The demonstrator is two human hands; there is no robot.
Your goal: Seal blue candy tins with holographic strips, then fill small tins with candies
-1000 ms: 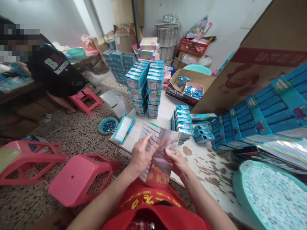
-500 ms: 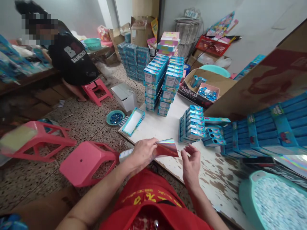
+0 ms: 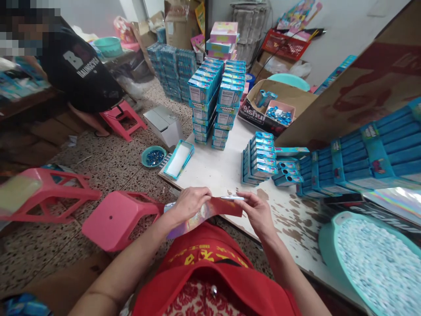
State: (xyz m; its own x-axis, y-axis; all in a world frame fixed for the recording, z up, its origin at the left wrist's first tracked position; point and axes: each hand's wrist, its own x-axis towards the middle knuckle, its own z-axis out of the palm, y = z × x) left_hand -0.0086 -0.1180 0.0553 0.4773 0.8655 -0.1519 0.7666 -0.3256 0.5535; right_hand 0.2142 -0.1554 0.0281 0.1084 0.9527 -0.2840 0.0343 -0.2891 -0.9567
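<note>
Between my hands, over the near edge of the white worn table (image 3: 210,164), is a thin, shiny, reddish sheet (image 3: 226,207) that curls down to a purple end at the left. My left hand (image 3: 190,205) is closed on its left part. My right hand (image 3: 257,211) pinches its upper right corner, beside a pale folded edge. An open blue tray with a white bottom (image 3: 179,159) lies at the table's left corner. Past my right hand stands a block of small blue boxes (image 3: 262,156).
Tall stacks of blue boxes (image 3: 202,94) stand at the table's back. A turquoise tub of wrapped pieces (image 3: 378,259) is at the right. Pink stools (image 3: 113,219) stand at the left. A person in black (image 3: 77,66) sits at the far left.
My right hand has moved left and closed on the sheet's right corner. The sheet is now spread wider between my hands. The whole view has shifted slightly.
</note>
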